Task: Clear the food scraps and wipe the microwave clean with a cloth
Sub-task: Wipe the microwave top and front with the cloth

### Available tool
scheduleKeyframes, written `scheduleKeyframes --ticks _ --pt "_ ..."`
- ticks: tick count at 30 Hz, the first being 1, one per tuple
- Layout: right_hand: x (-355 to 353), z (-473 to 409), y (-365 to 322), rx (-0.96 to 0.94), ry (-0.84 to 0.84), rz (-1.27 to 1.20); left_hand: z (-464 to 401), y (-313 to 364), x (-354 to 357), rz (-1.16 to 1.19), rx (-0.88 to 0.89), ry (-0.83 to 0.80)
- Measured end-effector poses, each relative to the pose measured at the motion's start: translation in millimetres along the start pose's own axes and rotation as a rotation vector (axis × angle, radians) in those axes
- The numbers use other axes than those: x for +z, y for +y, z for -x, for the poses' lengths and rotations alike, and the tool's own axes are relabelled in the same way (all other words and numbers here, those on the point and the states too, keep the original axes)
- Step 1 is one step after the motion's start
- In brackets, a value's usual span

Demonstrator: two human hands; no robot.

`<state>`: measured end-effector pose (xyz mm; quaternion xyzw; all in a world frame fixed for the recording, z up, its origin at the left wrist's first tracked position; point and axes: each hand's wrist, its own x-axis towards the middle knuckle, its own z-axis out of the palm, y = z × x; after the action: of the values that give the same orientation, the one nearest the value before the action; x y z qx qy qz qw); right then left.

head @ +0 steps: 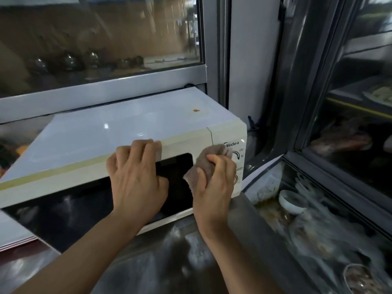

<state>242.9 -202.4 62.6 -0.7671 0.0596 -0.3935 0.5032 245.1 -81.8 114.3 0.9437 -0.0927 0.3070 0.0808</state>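
A white microwave (pixel 118 132) with a dark door window stands on a steel counter, its door closed. A small orange scrap or stain (pixel 195 110) lies on its top near the right rear. My left hand (pixel 135 177) grips the top front edge of the door, fingers curled over it. My right hand (pixel 214 183) holds a grey-brown cloth (pixel 209 155) bunched in its fingers and presses it against the front where the door meets the control panel (pixel 238 162).
The steel counter (pixel 161 257) runs in front of the microwave. To the right is a glass display case (pixel 318 219) with bowls and dishes of food inside. A window with a grey frame (pixel 106 90) sits behind the microwave. Flat white boards (pixel 12 232) lie at the left.
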Motion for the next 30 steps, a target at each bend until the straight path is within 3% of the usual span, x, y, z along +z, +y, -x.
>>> scheduleKeyframes --ticks 3,6,11,13,16,20,23,27,30 --pt "4.4 -17.9 -10.6 -0.054 0.032 0.031 -7.6 4.9 -6.6 0.082 -0.018 0.019" --pt "2.5 -39.5 -4.3 -0.106 0.012 0.091 -14.2 16.6 -5.0 0.071 0.075 0.028" --pt "-39.5 -88.1 39.0 0.141 0.043 0.018 -16.0 27.1 11.4 0.067 0.121 0.000" --pt "-45.3 -94.2 46.5 0.159 0.041 0.020 -15.8 24.6 16.0 0.050 0.117 0.028" --pt "-33.0 -80.4 38.1 0.063 0.069 0.075 -17.0 22.9 21.5 0.042 0.124 0.072" --pt "-18.4 -55.7 31.0 -0.199 -0.072 0.219 -16.6 22.7 26.9 0.028 0.128 0.106" --pt "-26.7 -66.1 41.0 -0.253 -0.139 0.169 -15.6 19.9 28.9 0.008 0.137 0.123" --pt "-46.3 -87.7 71.8 -0.022 -0.037 0.033 -16.0 16.4 31.2 -0.007 0.164 0.136" --pt "-55.1 -97.9 93.5 0.124 -0.061 0.017 -16.0 17.3 34.1 -0.006 0.157 0.152"
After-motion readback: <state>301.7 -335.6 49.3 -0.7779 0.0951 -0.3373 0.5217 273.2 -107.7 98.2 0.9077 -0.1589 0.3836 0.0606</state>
